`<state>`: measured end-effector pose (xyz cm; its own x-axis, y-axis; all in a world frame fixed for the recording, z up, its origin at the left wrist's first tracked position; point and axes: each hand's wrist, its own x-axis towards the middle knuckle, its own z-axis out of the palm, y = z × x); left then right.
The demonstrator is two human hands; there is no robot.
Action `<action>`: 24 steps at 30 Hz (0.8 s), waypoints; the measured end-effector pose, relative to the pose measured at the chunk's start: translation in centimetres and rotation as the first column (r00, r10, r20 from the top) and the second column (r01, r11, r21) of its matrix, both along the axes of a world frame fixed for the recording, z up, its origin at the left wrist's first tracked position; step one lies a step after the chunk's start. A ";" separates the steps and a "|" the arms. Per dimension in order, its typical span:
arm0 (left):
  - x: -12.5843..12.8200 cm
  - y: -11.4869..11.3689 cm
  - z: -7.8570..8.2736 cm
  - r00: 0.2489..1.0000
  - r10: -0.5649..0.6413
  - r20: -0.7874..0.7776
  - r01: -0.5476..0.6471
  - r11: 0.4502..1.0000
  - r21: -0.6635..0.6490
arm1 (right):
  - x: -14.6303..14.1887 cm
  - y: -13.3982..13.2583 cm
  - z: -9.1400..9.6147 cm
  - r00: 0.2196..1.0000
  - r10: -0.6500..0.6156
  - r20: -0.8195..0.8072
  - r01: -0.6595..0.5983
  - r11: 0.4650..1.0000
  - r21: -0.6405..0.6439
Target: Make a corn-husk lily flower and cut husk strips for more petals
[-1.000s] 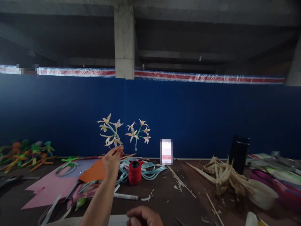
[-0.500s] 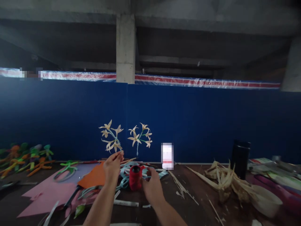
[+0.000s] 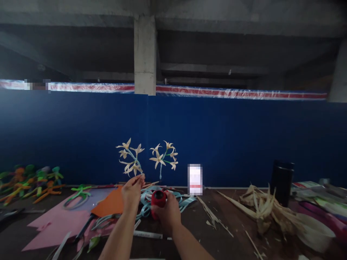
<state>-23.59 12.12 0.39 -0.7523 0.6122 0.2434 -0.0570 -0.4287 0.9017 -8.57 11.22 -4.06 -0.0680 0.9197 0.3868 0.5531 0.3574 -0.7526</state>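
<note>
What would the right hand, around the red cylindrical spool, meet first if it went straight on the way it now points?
Beyond the spool in its grip, the right hand would probably meet the looped pale-blue ribbon first, though depth is unclear.

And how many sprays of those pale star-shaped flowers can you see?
2: one flower spray in the left hand, a second spray to its right, before the blue partition, above the red spool. Others could be hidden.

No readable text: bright screen [image 3: 195,180] pixelated, marks on the white stick [image 3: 148,235] too small.
</note>
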 end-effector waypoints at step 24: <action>1.2 -1.7 1.8 0.984 0.033 -0.175 -0.037 0.999 -0.022 | 0.9 0.3 -0.4 0.982 0.178 -0.066 -0.176 0.984 0.039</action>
<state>-22.37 10.38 2.23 -0.7206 0.5939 0.3579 0.1165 -0.4052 0.9068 -7.65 11.51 -4.46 -0.2008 0.8822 0.4259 0.4259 0.4701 -0.7730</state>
